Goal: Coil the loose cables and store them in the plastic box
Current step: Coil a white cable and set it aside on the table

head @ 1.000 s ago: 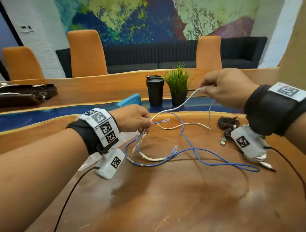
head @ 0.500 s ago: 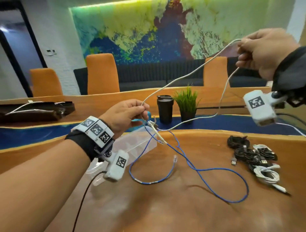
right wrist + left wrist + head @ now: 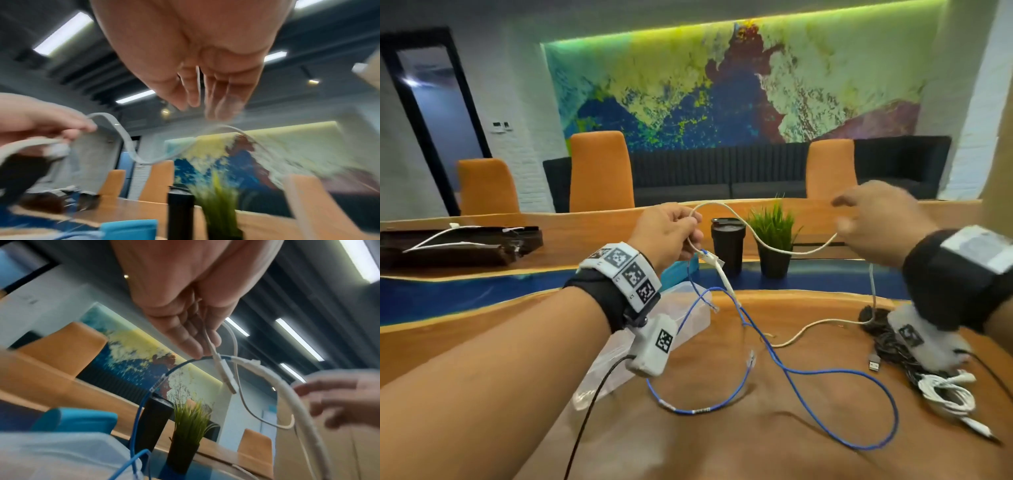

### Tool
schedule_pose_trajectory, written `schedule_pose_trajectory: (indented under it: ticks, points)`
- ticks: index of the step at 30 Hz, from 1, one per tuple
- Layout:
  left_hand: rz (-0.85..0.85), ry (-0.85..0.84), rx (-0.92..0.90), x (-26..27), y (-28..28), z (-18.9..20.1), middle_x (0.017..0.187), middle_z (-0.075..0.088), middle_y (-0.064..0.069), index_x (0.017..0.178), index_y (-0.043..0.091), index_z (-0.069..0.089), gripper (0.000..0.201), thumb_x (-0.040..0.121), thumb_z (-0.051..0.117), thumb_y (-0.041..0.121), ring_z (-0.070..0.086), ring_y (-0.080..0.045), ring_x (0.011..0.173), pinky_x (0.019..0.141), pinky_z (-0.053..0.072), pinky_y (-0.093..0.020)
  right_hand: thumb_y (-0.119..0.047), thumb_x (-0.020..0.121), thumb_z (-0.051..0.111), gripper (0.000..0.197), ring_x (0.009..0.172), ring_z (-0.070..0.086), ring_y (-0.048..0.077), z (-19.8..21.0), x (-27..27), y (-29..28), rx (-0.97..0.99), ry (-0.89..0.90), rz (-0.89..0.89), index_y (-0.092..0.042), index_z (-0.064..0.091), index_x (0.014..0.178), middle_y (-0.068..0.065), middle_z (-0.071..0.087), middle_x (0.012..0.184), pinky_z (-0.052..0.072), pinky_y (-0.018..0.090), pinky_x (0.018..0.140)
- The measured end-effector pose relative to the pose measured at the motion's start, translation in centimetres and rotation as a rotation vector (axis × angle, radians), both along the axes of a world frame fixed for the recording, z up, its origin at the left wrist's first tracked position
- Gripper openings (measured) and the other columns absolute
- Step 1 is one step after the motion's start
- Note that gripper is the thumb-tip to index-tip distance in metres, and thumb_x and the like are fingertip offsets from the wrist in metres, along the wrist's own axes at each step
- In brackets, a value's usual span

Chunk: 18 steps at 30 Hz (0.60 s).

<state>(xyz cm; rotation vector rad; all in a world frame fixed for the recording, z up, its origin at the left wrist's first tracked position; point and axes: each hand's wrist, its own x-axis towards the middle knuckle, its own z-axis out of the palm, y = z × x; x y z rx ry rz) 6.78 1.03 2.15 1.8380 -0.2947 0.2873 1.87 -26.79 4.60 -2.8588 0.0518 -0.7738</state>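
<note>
So the left hand (image 3: 666,233) was up above the wooden table (image 3: 722,445), fingers curled and pinching one end of the thin white cable (image 3: 774,245), with a small loop poking out over the top of the fist. From the left wrist view you could see the white plug end dangling just under the fingertips (image 3: 193,344). The cable sagged across in front of the little green potted plant (image 3: 774,236) to the right hand (image 3: 876,222), then dropped down onto the table. The right hand was really blurred; the cable seemed to run through its loosely bent fingers, but honestly I couldn't tell if it was gripping or just letting it slide.

The long blue network cable (image 3: 825,377) lay in loose loops on the table, one end hanging up near the left hand. The clear plastic box (image 3: 688,318) sat under the left wrist, near the table's far edge. Bundles of black cables (image 3: 887,339) and white cables (image 3: 945,394) sat on the right side, with a black tumbler (image 3: 727,245) beside the plant.
</note>
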Motion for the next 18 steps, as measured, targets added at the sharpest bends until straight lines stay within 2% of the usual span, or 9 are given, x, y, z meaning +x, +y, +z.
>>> schedule_pose_trajectory:
  ticks: [2,4,6,8,10,12,15,17,18]
  points:
    - [-0.006,-0.009,0.043,-0.2,-0.9,0.0,0.070,0.064,-0.007,0.089,0.011,0.063,0.019,0.100,0.048,0.005,0.064,-0.015,0.059,0.053,0.054,-0.025,-0.052,0.084,0.061,0.030,0.084,0.060,0.021,-0.8,-2.3,4.0,-0.011,0.008,0.225,-0.024,0.069,0.091,0.000,0.067,0.091,0.053,0.039,0.076]
    - [-0.021,-0.004,0.066,-0.4,-1.8,-0.1,0.073,0.064,-0.009,0.093,0.008,0.063,0.016,0.100,0.049,0.005,0.063,-0.009,0.052,0.049,0.054,-0.021,-0.067,0.079,0.058,0.046,0.074,0.057,0.017,-2.5,-3.9,8.5,-0.117,0.191,0.322,-0.022,0.063,0.081,-0.005,0.061,0.078,0.049,0.034,0.064]
    - [-0.030,0.007,0.078,-0.7,-2.2,-0.5,0.076,0.065,-0.011,0.099,0.005,0.063,0.014,0.101,0.049,0.006,0.063,-0.009,0.052,0.050,0.054,-0.021,-0.054,0.086,0.059,0.034,0.075,0.055,0.020,-4.4,-3.2,10.9,-0.172,0.267,0.295,-0.021,0.055,0.080,-0.002,0.059,0.079,0.041,0.031,0.060]
    - [-0.041,-0.010,0.121,-0.9,-2.1,-0.8,0.078,0.067,-0.011,0.100,0.005,0.065,0.015,0.100,0.051,0.007,0.066,-0.015,0.061,0.054,0.055,-0.024,-0.036,0.092,0.058,0.020,0.076,0.055,0.023,-5.3,-1.2,10.7,-0.042,0.274,0.263,-0.021,0.056,0.079,0.001,0.059,0.079,0.037,0.030,0.058]
    - [-0.051,-0.041,0.176,-1.3,-1.5,-0.8,0.077,0.069,-0.007,0.099,0.008,0.067,0.015,0.100,0.052,0.008,0.066,-0.016,0.066,0.056,0.055,-0.023,-0.031,0.092,0.060,0.019,0.075,0.056,0.023,-5.3,0.2,9.5,0.134,0.248,0.229,-0.021,0.061,0.076,0.000,0.057,0.072,0.037,0.028,0.059]
    - [-0.072,-0.041,0.137,-1.5,-0.7,-0.5,0.075,0.067,-0.006,0.100,0.006,0.067,0.015,0.099,0.052,0.006,0.063,-0.015,0.064,0.055,0.052,-0.022,-0.032,0.089,0.065,0.020,0.075,0.057,0.023,-5.4,0.7,9.1,0.170,0.234,0.233,-0.021,0.063,0.073,-0.002,0.056,0.068,0.039,0.027,0.062]
    - [-0.104,-0.025,0.023,-1.9,-0.1,0.6,0.076,0.066,-0.009,0.101,0.004,0.065,0.013,0.099,0.052,0.004,0.064,-0.014,0.062,0.061,0.054,-0.026,-0.041,0.085,0.071,0.020,0.082,0.062,0.019,-6.5,0.2,10.0,0.168,0.376,0.273,-0.020,0.070,0.085,-0.001,0.065,0.082,0.050,0.029,0.070]
    - [-0.111,-0.043,0.020,-2.0,-0.3,1.6,0.076,0.067,-0.010,0.100,0.000,0.064,0.011,0.098,0.055,0.005,0.065,-0.014,0.061,0.062,0.057,-0.027,-0.045,0.083,0.071,0.026,0.088,0.061,0.017,-6.6,-0.5,10.2,0.254,0.250,0.274,-0.021,0.070,0.093,-0.002,0.066,0.091,0.050,0.030,0.075]
    - [-0.121,-0.054,0.033,-2.1,-0.4,1.9,0.075,0.067,-0.009,0.100,-0.003,0.064,0.011,0.098,0.056,0.005,0.064,-0.015,0.060,0.061,0.057,-0.027,-0.045,0.082,0.072,0.026,0.090,0.060,0.018,-6.0,-0.5,10.0,0.301,0.072,0.252,-0.022,0.068,0.094,-0.002,0.065,0.093,0.050,0.031,0.076]
